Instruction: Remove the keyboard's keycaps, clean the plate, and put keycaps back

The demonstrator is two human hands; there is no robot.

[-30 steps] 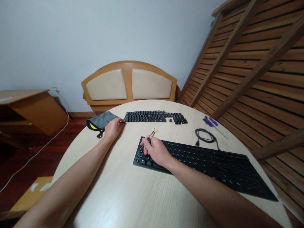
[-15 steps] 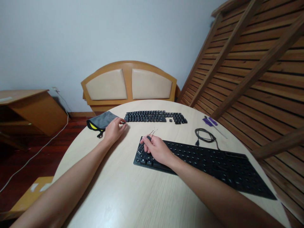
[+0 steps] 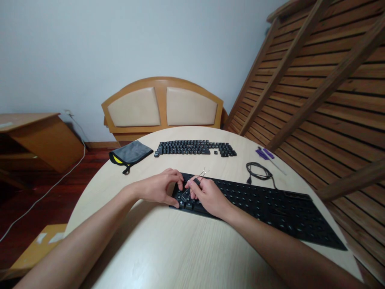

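A black keyboard (image 3: 270, 212) lies slanted on the round table, most of its keycaps off and a few left at its near-left corner. My right hand (image 3: 210, 196) is closed around a wire keycap puller (image 3: 197, 181) with a dark grip, held over the keyboard's left end. My left hand (image 3: 165, 186) rests at the keyboard's left edge, thumb and fingers apart around that corner, with nothing visible between them. Behind the keyboard, loose black keycaps (image 3: 186, 147) lie in rows. One keycap (image 3: 157, 154) sits at the left end of the front row.
A grey cloth (image 3: 134, 152) with a yellow underside lies at the table's left. To the right are a coiled black cable (image 3: 258, 172) and a purple-handled tool (image 3: 264, 153) near the edge. A wooden slatted frame (image 3: 331, 92) leans beside the table.
My left hand has come from the laid-out keycaps back to the keyboard's left edge, leaving a keycap at the row's end. My right hand has shifted slightly right and down with the puller.
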